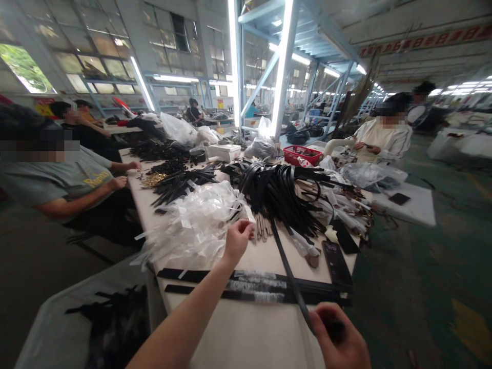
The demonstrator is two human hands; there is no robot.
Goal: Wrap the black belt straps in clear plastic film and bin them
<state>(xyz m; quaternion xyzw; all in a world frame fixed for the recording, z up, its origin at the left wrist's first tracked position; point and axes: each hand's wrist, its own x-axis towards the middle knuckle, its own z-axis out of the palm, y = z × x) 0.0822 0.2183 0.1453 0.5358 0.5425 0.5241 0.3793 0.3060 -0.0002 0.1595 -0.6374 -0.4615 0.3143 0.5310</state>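
My right hand [340, 335] is closed around the near end of a long black strap [286, 261]. From there the strap runs up and away across the table to the heap of black straps [279, 187]. My left hand [239, 240] is closed in a pinch beside a loose pile of translucent white strips [203, 215]. A white strip [249, 210] shows right at its fingertips. Between me and the pile, several flat black straps [307, 293] lie side by side, with whitish patches [257, 284] across their middle.
A phone [337, 262] lies at the table's right edge. Farther back are a red basket [302, 154], a white box [223, 152] and small black and gold parts [154, 179]. A bin of black pieces [115, 318] stands lower left. Co-workers sit left and right.
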